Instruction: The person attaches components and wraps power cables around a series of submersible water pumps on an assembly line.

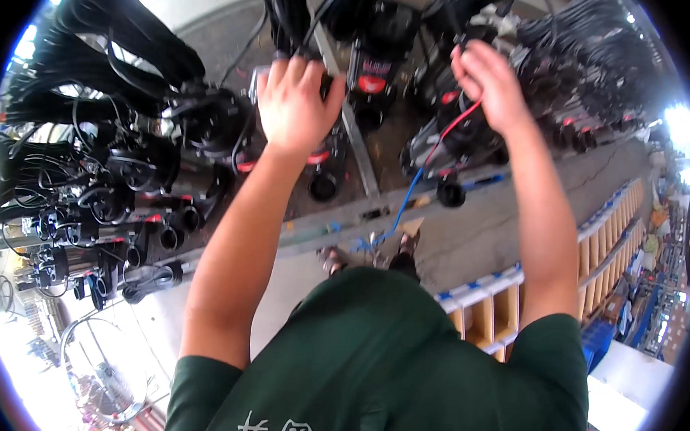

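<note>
My left hand [300, 104] is laid over the top of a submersible-type pump with a black and metal body, fingers bent over its far edge and thumb to the right; the fingertips are hidden. Up and to the right, my right hand [489, 79] is closed in a pinch beside a dark cable end. A thin red lead [451, 127] comes out from under it, and its lower stretch is blue [410, 194]. Between my hands stands another pump [372, 72] with a red label, a black cable bundle [285, 13] rising behind my left fingers.
Rows of similar pumps [133, 165] with thick black cable coils [121, 28] fill the left side; more pumps [569, 110] stand at the right. The bench's metal edge [313, 225] runs in front of me. Below right is a divided wooden rack [504, 310]; a round fan [106, 375] stands lower left.
</note>
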